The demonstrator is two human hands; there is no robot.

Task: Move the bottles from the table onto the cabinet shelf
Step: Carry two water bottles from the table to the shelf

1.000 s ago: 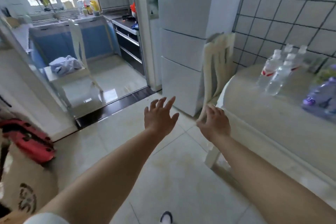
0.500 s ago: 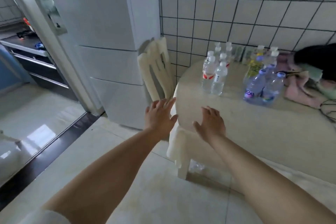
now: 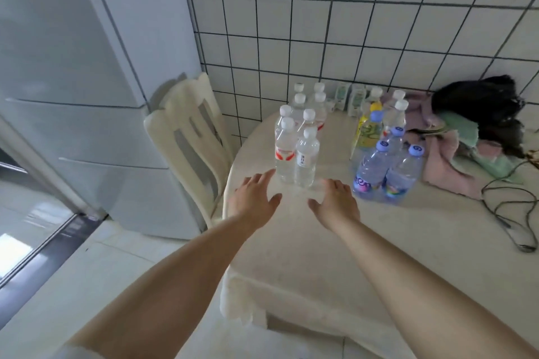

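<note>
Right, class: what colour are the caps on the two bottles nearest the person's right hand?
Blue, with a white swirl; the bottles show clearest in the head view.

We find a round table under a cream cloth (image 3: pixel 291 242) set against the tiled wall. Standing upright on it: a tight cluster of clear white-capped plastic water bottles (image 3: pixel 296 151) at the left rear; beside them a group of clear blue-capped bottles with purple labels (image 3: pixel 385 169); behind those, a yellow-green drink bottle (image 3: pixel 368 131). Small pale cartons (image 3: pixel 350 97) line the wall. At the right lie crumpled pink and green cloths (image 3: pixel 455 154), a black heap — unidentifiable (image 3: pixel 484 105) — and a loose dark cable (image 3: pixel 507 213).
</note>
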